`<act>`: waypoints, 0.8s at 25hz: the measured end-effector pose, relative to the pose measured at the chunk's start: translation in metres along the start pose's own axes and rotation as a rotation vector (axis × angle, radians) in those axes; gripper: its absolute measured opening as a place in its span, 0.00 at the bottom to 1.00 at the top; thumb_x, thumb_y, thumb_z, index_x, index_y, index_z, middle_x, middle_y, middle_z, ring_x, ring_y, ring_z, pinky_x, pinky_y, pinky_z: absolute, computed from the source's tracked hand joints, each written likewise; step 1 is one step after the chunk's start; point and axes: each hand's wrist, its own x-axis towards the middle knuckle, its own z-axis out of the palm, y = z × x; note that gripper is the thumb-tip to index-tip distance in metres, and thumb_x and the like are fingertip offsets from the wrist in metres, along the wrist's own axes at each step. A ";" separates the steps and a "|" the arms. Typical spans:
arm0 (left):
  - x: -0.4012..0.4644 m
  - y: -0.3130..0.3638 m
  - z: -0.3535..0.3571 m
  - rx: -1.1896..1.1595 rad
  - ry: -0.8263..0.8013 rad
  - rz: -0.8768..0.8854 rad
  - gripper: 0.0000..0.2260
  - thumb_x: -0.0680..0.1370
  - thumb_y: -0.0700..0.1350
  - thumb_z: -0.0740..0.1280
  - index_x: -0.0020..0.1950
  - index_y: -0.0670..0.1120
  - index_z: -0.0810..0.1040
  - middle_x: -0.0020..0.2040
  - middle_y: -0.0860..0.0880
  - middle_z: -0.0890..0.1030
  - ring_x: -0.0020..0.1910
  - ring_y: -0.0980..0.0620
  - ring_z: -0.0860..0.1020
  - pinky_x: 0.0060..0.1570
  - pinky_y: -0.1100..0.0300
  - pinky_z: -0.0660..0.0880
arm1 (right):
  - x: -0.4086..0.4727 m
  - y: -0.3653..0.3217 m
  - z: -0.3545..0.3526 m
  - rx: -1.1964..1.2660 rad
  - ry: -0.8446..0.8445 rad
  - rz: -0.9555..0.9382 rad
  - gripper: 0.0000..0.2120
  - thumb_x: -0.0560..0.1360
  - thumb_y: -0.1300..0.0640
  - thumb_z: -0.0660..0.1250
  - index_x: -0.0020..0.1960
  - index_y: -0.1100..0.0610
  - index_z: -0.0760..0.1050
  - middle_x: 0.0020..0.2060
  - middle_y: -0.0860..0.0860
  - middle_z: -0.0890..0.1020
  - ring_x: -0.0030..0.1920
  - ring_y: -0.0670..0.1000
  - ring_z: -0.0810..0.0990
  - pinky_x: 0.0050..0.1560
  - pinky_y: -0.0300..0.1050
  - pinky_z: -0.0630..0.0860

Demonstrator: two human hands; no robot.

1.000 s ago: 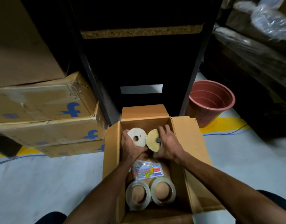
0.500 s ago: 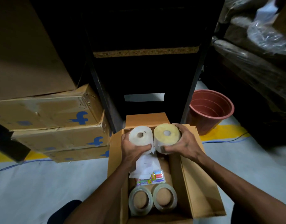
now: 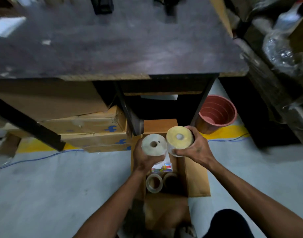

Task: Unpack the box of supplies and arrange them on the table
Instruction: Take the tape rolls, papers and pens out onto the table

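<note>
Both rolls had risen clear of the box (image 3: 197, 179) since earlier: left hand (image 3: 144, 157) gripped the white roll (image 3: 153, 146), right hand (image 3: 196, 148) the yellow roll (image 3: 179, 140). Tape rolls (image 3: 154, 183) and marker pack (image 3: 162, 168) remained inside; table (image 3: 113, 48) placement pending.

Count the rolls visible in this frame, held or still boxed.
4: a white roll in the left hand, a yellowish roll in the right hand, and two tape rolls in the box. More may be hidden.

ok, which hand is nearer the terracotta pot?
Right. The right hand, gripping the yellow roll, sits just below-left of the terracotta pot; the left hand, holding the white roll, is farther left.
</note>
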 end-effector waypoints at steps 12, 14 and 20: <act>-0.071 0.247 -0.117 0.102 0.057 0.018 0.41 0.53 0.56 0.82 0.64 0.52 0.73 0.58 0.54 0.79 0.56 0.56 0.78 0.53 0.71 0.74 | -0.059 -0.234 -0.120 0.043 -0.062 -0.060 0.44 0.55 0.47 0.86 0.65 0.43 0.68 0.57 0.42 0.78 0.55 0.42 0.78 0.51 0.36 0.77; -0.080 0.283 -0.134 0.111 0.081 0.026 0.40 0.54 0.48 0.85 0.63 0.53 0.72 0.57 0.54 0.78 0.56 0.56 0.77 0.49 0.78 0.71 | -0.064 -0.268 -0.139 0.037 -0.071 -0.089 0.45 0.54 0.46 0.85 0.66 0.43 0.67 0.57 0.42 0.78 0.55 0.42 0.78 0.51 0.38 0.78; -0.090 0.350 -0.174 0.104 0.152 0.063 0.42 0.52 0.52 0.82 0.64 0.50 0.74 0.57 0.54 0.80 0.54 0.62 0.78 0.48 0.73 0.75 | -0.063 -0.333 -0.164 0.055 -0.123 -0.181 0.44 0.55 0.46 0.85 0.66 0.42 0.67 0.57 0.42 0.78 0.55 0.45 0.79 0.52 0.45 0.79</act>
